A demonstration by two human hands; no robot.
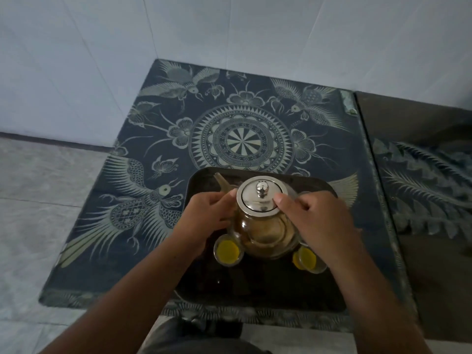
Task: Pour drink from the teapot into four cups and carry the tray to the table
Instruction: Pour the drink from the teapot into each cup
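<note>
**Both hands on the teapot over the tray**

The left hand (208, 213) cups the glass teapot (263, 226) near its spout, fingers closed against the glass. The right hand (316, 221) grips the other side, thumb resting on the steel lid (260, 196). The teapot sits on the dark tray (255, 290) between two filled cups (228, 250). The tray rests on a patterned tabletop (242, 139) in a white-walled corner.

A dark blue cloth (178, 139) printed with pale birds, flowers and a round medallion covers the surface, which sits in a corner of white tiled wall (229, 26). Off its left edge lies grey tiled floor (38, 187) (dimly lit). Beyond the right edge, another patterned cloth (421, 185).
</note>
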